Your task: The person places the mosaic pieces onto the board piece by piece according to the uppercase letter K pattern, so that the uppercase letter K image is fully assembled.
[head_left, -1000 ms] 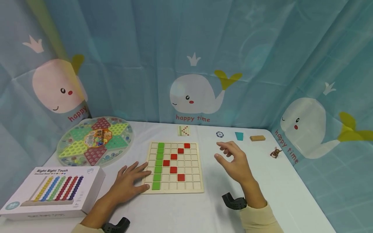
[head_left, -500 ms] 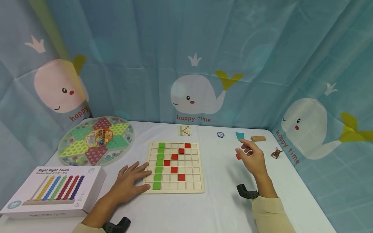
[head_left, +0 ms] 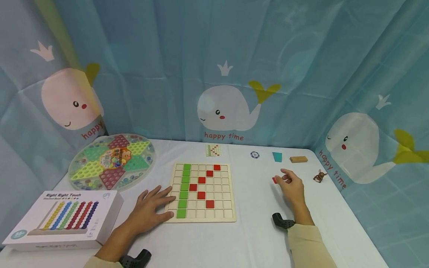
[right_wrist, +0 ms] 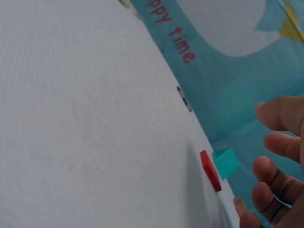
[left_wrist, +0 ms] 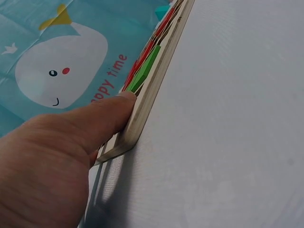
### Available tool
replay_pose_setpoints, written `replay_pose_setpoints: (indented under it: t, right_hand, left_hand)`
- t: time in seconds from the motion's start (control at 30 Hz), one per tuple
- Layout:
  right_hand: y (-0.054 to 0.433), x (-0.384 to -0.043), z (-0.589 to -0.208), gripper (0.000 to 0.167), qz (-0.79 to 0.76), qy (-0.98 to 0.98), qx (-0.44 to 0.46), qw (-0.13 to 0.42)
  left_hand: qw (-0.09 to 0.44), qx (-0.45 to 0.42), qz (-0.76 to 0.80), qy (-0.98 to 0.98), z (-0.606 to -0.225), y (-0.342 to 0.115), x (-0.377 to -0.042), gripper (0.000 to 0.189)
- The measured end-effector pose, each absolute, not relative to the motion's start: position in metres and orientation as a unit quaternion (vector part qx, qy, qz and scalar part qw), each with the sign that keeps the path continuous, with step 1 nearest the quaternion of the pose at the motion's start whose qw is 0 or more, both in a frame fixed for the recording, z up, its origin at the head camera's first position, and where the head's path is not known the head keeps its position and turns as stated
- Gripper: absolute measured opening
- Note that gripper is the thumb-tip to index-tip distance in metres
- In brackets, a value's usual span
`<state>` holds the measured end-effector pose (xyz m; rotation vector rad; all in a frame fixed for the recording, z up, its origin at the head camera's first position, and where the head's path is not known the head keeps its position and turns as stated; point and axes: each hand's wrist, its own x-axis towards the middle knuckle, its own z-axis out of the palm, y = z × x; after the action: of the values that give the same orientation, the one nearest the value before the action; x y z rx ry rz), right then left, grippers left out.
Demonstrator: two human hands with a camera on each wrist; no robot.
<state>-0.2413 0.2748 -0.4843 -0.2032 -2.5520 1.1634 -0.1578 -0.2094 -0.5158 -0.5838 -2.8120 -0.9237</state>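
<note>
A wooden grid board lies on the white table, holding a column of green square tiles and several red ones. My left hand rests on its left edge with fingers spread; the left wrist view shows the thumb touching the frame beside a green tile. My right hand is over the table right of the board, fingers loosely bent. Just beyond its fingertips lies a single red square tile, partly hidden in the head view. In the right wrist view this red tile appears apart from the fingers.
Behind the board lies a small pattern card. A poker chip, teal piece, wooden block and brown animal figure lie at the back right. A round game board and white box stand left.
My right hand has moved right, away from the board, then dropped slightly towards the loose red tile, which has come into view. The left hand stays on the board.
</note>
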Motion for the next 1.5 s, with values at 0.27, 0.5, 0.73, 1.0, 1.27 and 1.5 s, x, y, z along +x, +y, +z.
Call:
replay_pose_setpoints:
  t: [0.27, 0.5, 0.73, 1.0, 1.27, 1.5]
  right_hand:
    - [0.283, -0.244, -0.498, 0.050, 0.355, -0.923, -0.090, 0.113]
    - [0.283, -0.246, -0.503, 0.051, 0.315, -0.939, -0.093, 0.098]
    - [0.274, -0.245, -0.504, 0.041, 0.298, -0.943, -0.115, 0.098]
    - [0.275, -0.241, -0.502, 0.033, 0.325, -0.934, -0.095, 0.115]
    - [0.273, -0.236, -0.492, 0.032, 0.346, -0.923, -0.083, 0.147]
    - [0.266, -0.231, -0.475, 0.028, 0.379, -0.898, -0.060, 0.215]
  left_hand:
    - [0.058, -0.193, -0.298, -0.933, -0.512, -0.209, -0.158, 0.051]
    - [0.055, -0.192, -0.300, -0.933, -0.515, -0.209, -0.158, 0.051]
    - [0.051, -0.191, -0.301, -0.933, -0.517, -0.210, -0.158, 0.053]
    - [0.054, -0.193, -0.298, -0.933, -0.520, -0.210, -0.161, 0.053]
    - [0.050, -0.190, -0.307, -0.931, -0.517, -0.209, -0.160, 0.053]
    - [0.047, -0.185, -0.310, -0.931, -0.517, -0.209, -0.159, 0.053]
